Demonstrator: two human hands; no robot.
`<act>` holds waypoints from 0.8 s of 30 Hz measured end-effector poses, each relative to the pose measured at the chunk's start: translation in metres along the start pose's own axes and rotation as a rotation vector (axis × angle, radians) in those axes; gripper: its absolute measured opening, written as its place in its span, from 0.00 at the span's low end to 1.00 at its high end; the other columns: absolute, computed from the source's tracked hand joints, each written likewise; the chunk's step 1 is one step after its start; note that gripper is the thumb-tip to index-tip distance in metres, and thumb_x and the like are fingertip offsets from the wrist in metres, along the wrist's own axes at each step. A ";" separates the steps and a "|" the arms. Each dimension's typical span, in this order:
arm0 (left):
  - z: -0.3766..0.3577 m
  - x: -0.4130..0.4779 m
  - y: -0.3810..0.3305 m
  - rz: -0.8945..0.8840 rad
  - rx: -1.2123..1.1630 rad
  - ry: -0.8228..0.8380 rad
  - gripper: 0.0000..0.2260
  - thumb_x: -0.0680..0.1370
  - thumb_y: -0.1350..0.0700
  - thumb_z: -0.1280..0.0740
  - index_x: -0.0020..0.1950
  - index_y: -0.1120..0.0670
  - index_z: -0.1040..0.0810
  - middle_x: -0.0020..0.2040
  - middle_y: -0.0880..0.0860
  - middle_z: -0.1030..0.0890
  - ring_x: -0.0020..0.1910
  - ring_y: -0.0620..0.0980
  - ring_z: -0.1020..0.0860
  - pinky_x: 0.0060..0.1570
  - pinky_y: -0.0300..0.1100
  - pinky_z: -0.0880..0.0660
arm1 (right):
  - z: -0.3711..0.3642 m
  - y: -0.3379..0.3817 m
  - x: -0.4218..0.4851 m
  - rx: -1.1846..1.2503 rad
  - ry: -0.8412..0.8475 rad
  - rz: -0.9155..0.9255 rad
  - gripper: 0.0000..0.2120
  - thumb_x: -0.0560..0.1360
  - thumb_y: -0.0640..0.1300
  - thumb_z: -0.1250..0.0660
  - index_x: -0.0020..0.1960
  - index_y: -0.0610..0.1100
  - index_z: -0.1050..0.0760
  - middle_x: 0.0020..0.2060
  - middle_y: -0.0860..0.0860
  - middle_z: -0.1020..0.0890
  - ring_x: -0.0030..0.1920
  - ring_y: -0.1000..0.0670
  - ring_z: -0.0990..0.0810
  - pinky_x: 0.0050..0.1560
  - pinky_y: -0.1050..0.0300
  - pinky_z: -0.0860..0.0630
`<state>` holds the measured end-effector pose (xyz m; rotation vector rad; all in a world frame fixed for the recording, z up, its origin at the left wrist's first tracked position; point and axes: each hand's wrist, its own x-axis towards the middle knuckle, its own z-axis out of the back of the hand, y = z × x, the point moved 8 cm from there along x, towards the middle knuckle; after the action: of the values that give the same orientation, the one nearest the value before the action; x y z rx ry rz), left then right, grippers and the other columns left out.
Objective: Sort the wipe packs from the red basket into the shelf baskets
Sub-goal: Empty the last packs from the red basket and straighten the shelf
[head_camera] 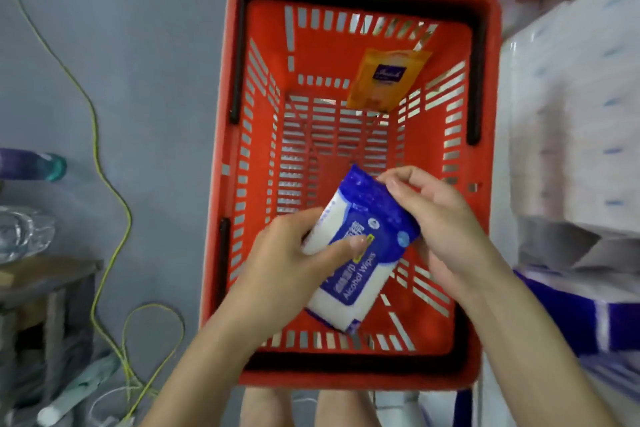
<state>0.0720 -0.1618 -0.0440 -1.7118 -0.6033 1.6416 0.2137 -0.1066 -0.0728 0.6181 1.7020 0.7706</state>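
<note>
Red basket (216, 184), seen from above. Blue-and-white wipe pack (374, 243) is held over its 6 o'clock end. Left hand (291, 253) grips the pack's 9 o'clock edge, thumb on its face; right hand (440, 229) pinches the 1 o'clock corner. The pack is probably light, soft and slick-filmed, best gripped across the body. Orange pack (384, 80) leans at 12 o'clock.

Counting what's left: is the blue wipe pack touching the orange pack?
Apart. The head view shows open red basket floor between the blue wipe pack and the orange pack at the far wall.
</note>
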 end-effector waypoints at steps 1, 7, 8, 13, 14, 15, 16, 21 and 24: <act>-0.002 0.003 0.008 0.033 -0.181 -0.030 0.13 0.69 0.44 0.31 0.47 0.51 0.20 0.42 0.49 0.14 0.40 0.47 0.15 0.37 0.42 0.18 | 0.008 -0.005 0.008 0.008 -0.055 -0.004 0.09 0.79 0.42 0.39 0.45 0.50 0.21 0.44 0.51 0.15 0.44 0.54 0.16 0.39 0.63 0.22; -0.014 0.018 0.062 0.278 -0.848 -0.265 0.12 0.74 0.55 0.35 0.56 0.55 0.22 0.49 0.57 0.15 0.41 0.51 0.15 0.33 0.41 0.21 | 0.045 -0.022 0.080 -0.066 -0.393 0.052 0.20 0.76 0.44 0.33 0.67 0.49 0.33 0.64 0.54 0.26 0.54 0.57 0.20 0.55 0.57 0.24; -0.014 0.021 0.066 0.290 -0.892 -0.284 0.12 0.74 0.56 0.35 0.57 0.55 0.23 0.49 0.57 0.15 0.40 0.51 0.15 0.32 0.40 0.21 | 0.045 -0.021 0.091 -0.111 -0.437 0.073 0.25 0.76 0.45 0.32 0.69 0.49 0.36 0.66 0.54 0.29 0.52 0.61 0.22 0.57 0.58 0.24; -0.007 0.033 0.076 0.252 -0.779 -0.261 0.17 0.67 0.59 0.29 0.55 0.53 0.22 0.47 0.54 0.15 0.43 0.52 0.15 0.35 0.39 0.21 | 0.052 -0.009 0.150 -0.207 -0.533 0.195 0.32 0.75 0.41 0.31 0.74 0.41 0.43 0.56 0.57 0.31 0.37 0.82 0.31 0.35 0.83 0.33; -0.005 0.034 0.078 0.248 -0.749 -0.253 0.19 0.65 0.60 0.28 0.55 0.53 0.22 0.47 0.54 0.15 0.44 0.52 0.15 0.36 0.39 0.21 | 0.054 -0.005 0.159 -0.214 -0.539 0.204 0.31 0.75 0.41 0.31 0.73 0.40 0.42 0.57 0.56 0.29 0.38 0.80 0.29 0.35 0.83 0.33; -0.003 0.036 0.079 0.244 -0.725 -0.250 0.21 0.64 0.61 0.27 0.56 0.52 0.23 0.47 0.54 0.15 0.44 0.52 0.15 0.37 0.39 0.20 | 0.055 -0.003 0.167 -0.228 -0.549 0.208 0.30 0.75 0.41 0.31 0.72 0.40 0.41 0.57 0.54 0.28 0.41 0.76 0.26 0.38 0.81 0.31; -0.001 0.037 0.081 0.240 -0.707 -0.250 0.22 0.63 0.61 0.27 0.56 0.51 0.23 0.47 0.54 0.15 0.44 0.52 0.16 0.37 0.38 0.20 | 0.056 -0.001 0.173 -0.260 -0.561 0.205 0.29 0.74 0.42 0.30 0.70 0.40 0.39 0.58 0.53 0.26 0.45 0.70 0.23 0.42 0.78 0.28; 0.001 0.039 0.087 0.208 -0.697 -0.252 0.19 0.64 0.62 0.28 0.54 0.52 0.22 0.45 0.54 0.14 0.43 0.51 0.15 0.36 0.37 0.20 | 0.050 -0.002 0.188 -0.452 -0.574 0.241 0.28 0.71 0.50 0.27 0.64 0.40 0.33 0.58 0.46 0.22 0.59 0.47 0.23 0.60 0.55 0.26; 0.000 0.037 0.091 0.200 -0.665 -0.275 0.14 0.67 0.60 0.29 0.51 0.52 0.21 0.45 0.53 0.14 0.42 0.50 0.15 0.36 0.36 0.21 | 0.049 -0.003 0.191 -0.522 -0.556 0.249 0.27 0.69 0.55 0.27 0.62 0.42 0.27 0.57 0.44 0.21 0.58 0.46 0.23 0.61 0.49 0.26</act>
<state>0.0641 -0.1953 -0.1364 -2.0628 -1.2555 1.9765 0.2129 0.0412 -0.2036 0.6069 0.8777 1.0551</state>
